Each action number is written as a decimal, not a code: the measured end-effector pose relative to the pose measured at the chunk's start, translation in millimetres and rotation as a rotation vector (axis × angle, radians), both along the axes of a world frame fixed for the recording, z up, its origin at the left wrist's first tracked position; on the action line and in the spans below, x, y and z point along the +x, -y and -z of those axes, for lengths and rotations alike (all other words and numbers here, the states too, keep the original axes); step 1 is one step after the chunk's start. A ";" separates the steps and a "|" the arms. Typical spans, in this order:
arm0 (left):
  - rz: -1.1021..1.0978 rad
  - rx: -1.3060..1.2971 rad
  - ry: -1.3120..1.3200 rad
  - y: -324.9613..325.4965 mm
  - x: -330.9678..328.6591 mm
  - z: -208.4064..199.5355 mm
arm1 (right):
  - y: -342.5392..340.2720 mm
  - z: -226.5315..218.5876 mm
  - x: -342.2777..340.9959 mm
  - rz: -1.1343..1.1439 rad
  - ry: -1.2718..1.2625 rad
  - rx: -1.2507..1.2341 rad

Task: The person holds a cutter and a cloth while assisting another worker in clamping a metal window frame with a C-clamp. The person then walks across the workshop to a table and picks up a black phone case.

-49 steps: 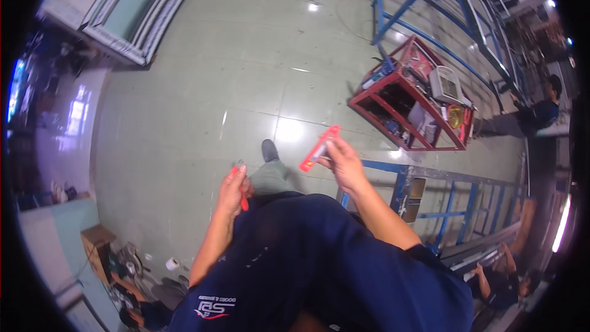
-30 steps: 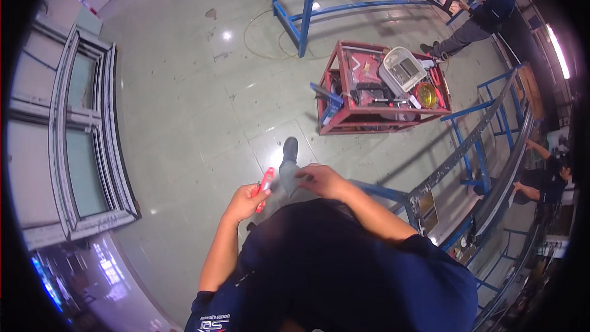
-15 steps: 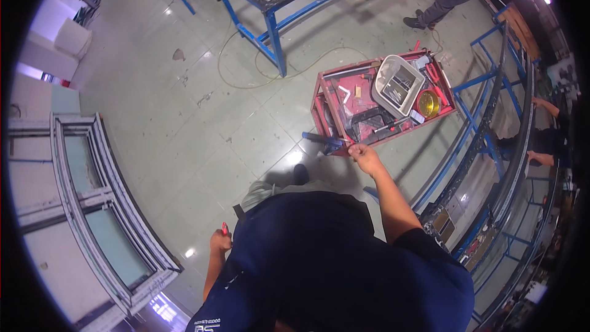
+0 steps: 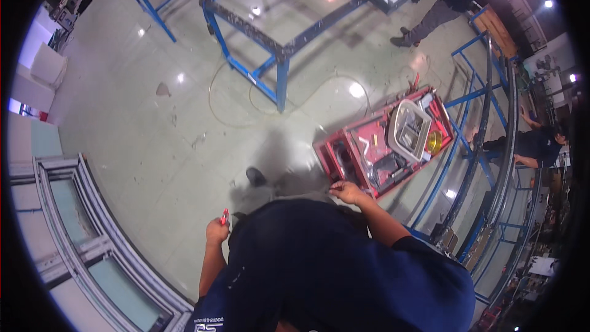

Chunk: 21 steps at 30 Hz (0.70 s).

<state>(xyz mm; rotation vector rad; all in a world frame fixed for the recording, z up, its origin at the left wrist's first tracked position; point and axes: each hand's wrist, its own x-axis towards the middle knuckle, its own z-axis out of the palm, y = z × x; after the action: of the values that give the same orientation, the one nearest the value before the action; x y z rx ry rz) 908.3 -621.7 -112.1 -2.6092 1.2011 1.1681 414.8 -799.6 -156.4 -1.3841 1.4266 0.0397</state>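
Note:
My left hand (image 4: 216,232) is closed at my left side around a small red tool (image 4: 225,215). Only its red end sticks up from the fist, so its kind does not show. My right hand (image 4: 348,192) is at the near corner of a red tool cart (image 4: 345,141), fingers pinched together. Whatever they hold, if anything, is too small to make out. On the cart's top sits a cream plastic bin (image 4: 393,124) with small parts inside. Beside the bin lie a yellow round container (image 4: 434,142) and several loose tools.
Ahead stands a blue-legged work frame (image 4: 282,83), with a thin hose (image 4: 212,95) on the floor near it. Long blue racks (image 4: 458,190) run along the right. White window frames (image 4: 92,243) lean at the left. Two other people (image 4: 424,21) work beyond the cart and racks.
My right hand has drawn back toward my body, away from the cart's top and the blue-handled item at its edge. My view has shifted; the left hand still grips the red tool.

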 end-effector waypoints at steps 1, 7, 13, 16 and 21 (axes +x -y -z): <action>-0.031 0.042 -0.047 0.4 24.1 13.4 | 2.1 -3.6 11.3 0.016 0.024 0.003; -0.040 0.022 -0.152 73.6 105.8 20.5 | 67.4 -53.5 68.2 0.183 -0.027 0.005; -0.094 0.048 -0.190 146.3 136.0 22.0 | 104.0 -72.0 105.0 0.135 -0.100 -0.089; 0.122 0.016 -0.132 165.8 146.9 46.2 | 138.5 -74.5 132.1 0.010 -0.068 -0.080; 0.265 0.009 -0.107 252.1 118.2 1.5 | 215.6 -88.4 170.4 -0.117 0.012 -0.144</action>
<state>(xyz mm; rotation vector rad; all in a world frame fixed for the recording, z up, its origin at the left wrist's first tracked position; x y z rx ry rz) 1026.4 -873.8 -113.6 -2.3148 1.5011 1.2659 585.2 -1015.2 -67.9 -1.5829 1.3585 0.0036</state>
